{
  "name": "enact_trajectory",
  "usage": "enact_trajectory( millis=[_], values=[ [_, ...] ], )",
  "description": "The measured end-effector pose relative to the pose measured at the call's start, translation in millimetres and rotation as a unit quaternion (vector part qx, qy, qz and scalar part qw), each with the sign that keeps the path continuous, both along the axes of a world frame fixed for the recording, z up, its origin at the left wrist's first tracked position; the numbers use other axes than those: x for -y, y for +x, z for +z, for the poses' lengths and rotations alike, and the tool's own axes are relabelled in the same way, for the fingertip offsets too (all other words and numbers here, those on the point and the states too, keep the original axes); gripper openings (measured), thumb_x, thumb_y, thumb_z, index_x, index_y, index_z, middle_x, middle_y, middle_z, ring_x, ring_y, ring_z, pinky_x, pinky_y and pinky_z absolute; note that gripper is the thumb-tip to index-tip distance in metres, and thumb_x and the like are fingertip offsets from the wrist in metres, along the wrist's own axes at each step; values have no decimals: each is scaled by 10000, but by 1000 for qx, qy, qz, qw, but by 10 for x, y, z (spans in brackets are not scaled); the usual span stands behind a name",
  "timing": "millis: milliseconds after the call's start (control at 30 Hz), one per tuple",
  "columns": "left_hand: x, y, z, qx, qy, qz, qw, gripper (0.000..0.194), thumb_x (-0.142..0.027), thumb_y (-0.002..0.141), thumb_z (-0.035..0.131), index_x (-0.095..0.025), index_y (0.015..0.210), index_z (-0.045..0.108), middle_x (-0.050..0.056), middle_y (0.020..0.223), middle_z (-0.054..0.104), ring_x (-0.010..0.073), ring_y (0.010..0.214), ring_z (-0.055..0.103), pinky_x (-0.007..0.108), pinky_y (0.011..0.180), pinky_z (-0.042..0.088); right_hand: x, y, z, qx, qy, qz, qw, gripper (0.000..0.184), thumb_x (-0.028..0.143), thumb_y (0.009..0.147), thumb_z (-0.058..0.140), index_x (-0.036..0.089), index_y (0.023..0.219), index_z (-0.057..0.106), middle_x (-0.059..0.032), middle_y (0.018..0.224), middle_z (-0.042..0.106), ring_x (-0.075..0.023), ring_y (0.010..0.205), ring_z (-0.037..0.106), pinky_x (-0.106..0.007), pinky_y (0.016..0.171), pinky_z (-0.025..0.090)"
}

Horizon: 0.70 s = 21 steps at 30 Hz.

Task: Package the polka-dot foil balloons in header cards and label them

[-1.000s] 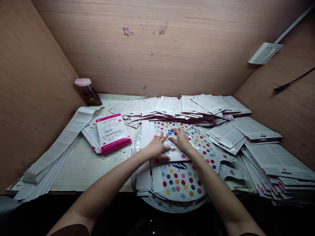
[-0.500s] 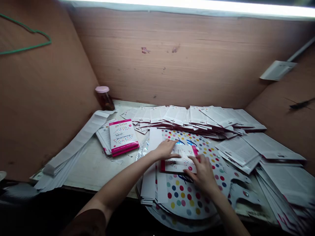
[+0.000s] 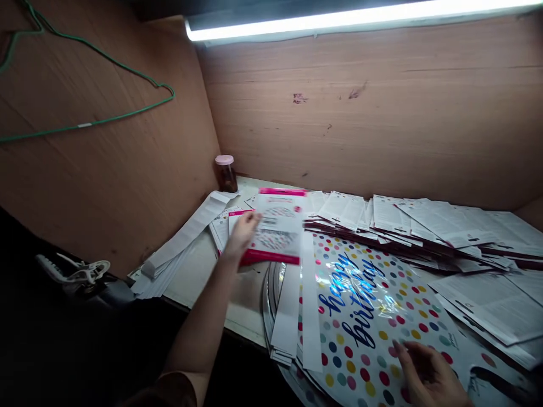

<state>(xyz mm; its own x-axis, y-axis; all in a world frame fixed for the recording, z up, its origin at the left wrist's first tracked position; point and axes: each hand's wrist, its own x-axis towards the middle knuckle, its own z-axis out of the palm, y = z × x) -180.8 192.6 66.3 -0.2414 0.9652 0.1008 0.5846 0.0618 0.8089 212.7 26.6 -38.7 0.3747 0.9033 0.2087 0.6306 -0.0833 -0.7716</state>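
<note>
Two hands are well apart: nearest, the right hand (image 3: 428, 373) is over the polka-dot balloon (image 3: 373, 308), its fingers loosely curled with a gap and nothing seen in them. Farther off, the left hand (image 3: 245, 230) pinches the left edge of a pink-and-white packet (image 3: 278, 223), which extends rightward from those fingers, its long axis running near to far. Beyond, a lidded jar (image 3: 227, 175) stands on the worktop (image 3: 244, 308).

From my remote feed, I get white glare from a tube light (image 3: 365, 20) above the tabletop's (image 3: 244, 299) back edge, sheen on the dotted balloon (image 3: 373, 319), blackness below the front edge, and blur softening the left hand (image 3: 242, 233) and packet (image 3: 278, 226).
</note>
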Motion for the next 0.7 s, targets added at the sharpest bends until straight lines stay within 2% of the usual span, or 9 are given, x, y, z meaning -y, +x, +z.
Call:
enact_trajectory(
  millis=[100, 167, 233, 300, 367, 533, 600, 633, 700],
  values=[
    [-6, -607, -182, -19, -29, 154, 988, 459, -471, 845, 587, -115, 1133, 552, 197, 1154, 654, 367, 1128, 597, 496, 951, 473, -74, -174, 116, 8, 5, 28, 1000, 494, 682, 756, 600, 212, 896, 658, -87, 855, 695, -264, 723, 667, -387, 617, 562],
    [-19, -758, -336, -44, -59, 218, 973, 521, -428, 756, 698, -112, 1141, 543, 240, 1255, 589, 429, 1274, 469, 557, 1054, 362, -130, -350, 201, 18, 35, 62, 997, 441, 641, 800, 586, 218, 914, 643, -82, 863, 678, -247, 727, 654, -369, 620, 555],
    [-36, -785, -464, -64, -84, 248, 963, 613, -403, 729, 732, -107, 1211, 495, 261, 1345, 516, 432, 1347, 385, 546, 1102, 304, -157, -504, 272, 24, 65, 104, 992, 371, 583, 840, 580, 226, 929, 631, -69, 841, 659, -226, 712, 635, -349, 608, 547],
    [-62, -780, -535, -76, -105, 253, 959, 683, -406, 752, 717, -76, 1279, 434, 288, 1372, 478, 423, 1340, 401, 511, 1092, 335, -146, -594, 317, 25, 84, 139, 986, 303, 523, 868, 582, 232, 944, 622, -55, 819, 641, -207, 692, 619, -333, 604, 545],
    [-89, -791, -542, -87, -121, 249, 957, 713, -415, 772, 703, -38, 1302, 412, 315, 1356, 474, 427, 1310, 437, 494, 1060, 378, -104, -610, 332, 24, 91, 156, 983, 261, 482, 886, 580, 236, 963, 616, -45, 813, 634, -193, 679, 610, -318, 598, 545],
    [9, -720, -345, -133, -102, 254, 952, 737, -416, 790, 705, -70, 1360, 391, 292, 1365, 445, 444, 1300, 413, 554, 1050, 365, 38, -417, 279, 45, 84, 118, 988, 272, 489, 885, 581, 230, 953, 623, -44, 816, 655, -188, 670, 626, -301, 598, 547],
    [168, -538, -252, -175, -32, 251, 952, 734, -410, 815, 681, -117, 1406, 359, 256, 1405, 397, 437, 1326, 363, 577, 1071, 331, 75, -321, 248, 49, 80, 104, 990, 280, 493, 878, 593, 226, 957, 629, -43, 833, 666, -186, 691, 640, -289, 613, 553],
    [271, -410, -225, -199, 28, 225, 953, 696, -414, 831, 661, -143, 1406, 376, 225, 1399, 408, 419, 1324, 365, 566, 1077, 335, 86, -285, 238, 50, 77, 98, 991, 280, 493, 879, 594, 225, 953, 630, -42, 836, 669, -185, 699, 642, -284, 617, 553],
    [500, -106, -231, -209, 122, 118, 963, 575, -417, 860, 625, -174, 1353, 459, 164, 1332, 481, 366, 1285, 421, 520, 1075, 368, 95, -250, 231, 48, 72, 82, 993, 276, 491, 883, 588, 223, 932, 630, -40, 830, 666, -184, 702, 640, -282, 617, 549]
  ],
)
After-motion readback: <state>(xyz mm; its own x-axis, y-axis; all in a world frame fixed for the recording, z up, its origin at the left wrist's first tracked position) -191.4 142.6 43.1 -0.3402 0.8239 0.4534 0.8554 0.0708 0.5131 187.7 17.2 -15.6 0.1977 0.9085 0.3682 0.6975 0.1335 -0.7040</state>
